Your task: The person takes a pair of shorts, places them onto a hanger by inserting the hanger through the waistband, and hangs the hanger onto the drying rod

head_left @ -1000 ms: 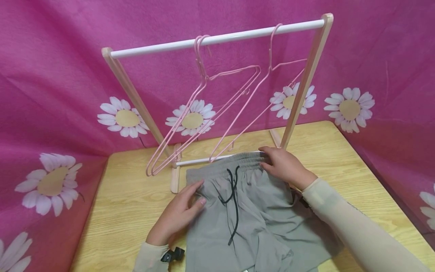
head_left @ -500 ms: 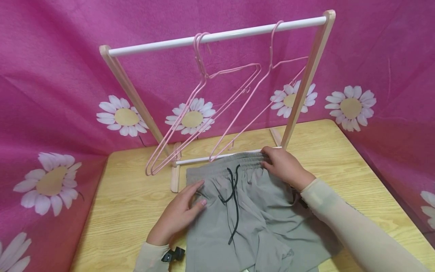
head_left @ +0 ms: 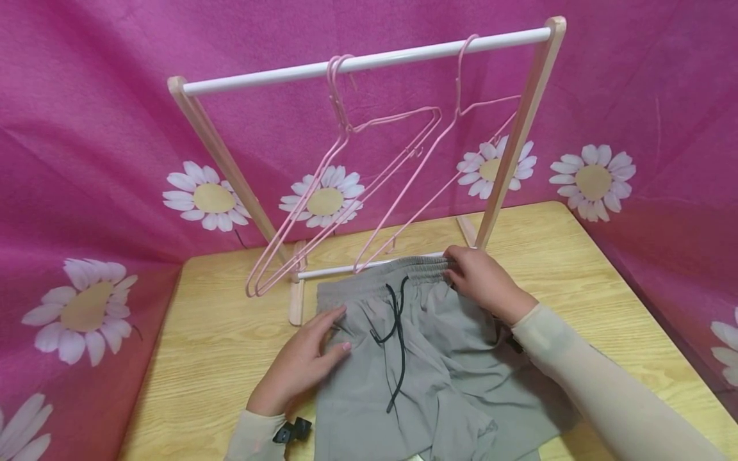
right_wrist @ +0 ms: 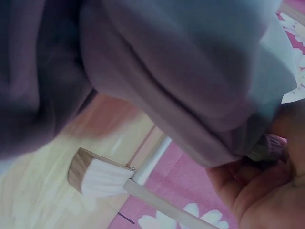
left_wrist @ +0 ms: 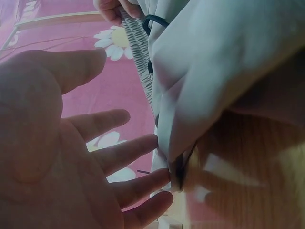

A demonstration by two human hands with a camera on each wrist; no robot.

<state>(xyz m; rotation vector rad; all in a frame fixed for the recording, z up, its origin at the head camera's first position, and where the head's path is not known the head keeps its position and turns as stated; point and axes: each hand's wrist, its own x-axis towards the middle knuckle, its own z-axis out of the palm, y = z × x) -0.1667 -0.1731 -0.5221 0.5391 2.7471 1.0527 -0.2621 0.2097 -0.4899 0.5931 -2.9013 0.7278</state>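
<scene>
While the right hand grips partly out-of-frame shorts, the left hand lies relaxed.

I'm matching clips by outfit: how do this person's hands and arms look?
The left hand and right hand are ungloved. The left sleeve and right sleeve are long and pale beige. A small black device shows at the left one's cuff; a dark object near the right one's is mostly hidden.

grey shorts, pink hangers, daisy-patterned magenta cloth
</scene>
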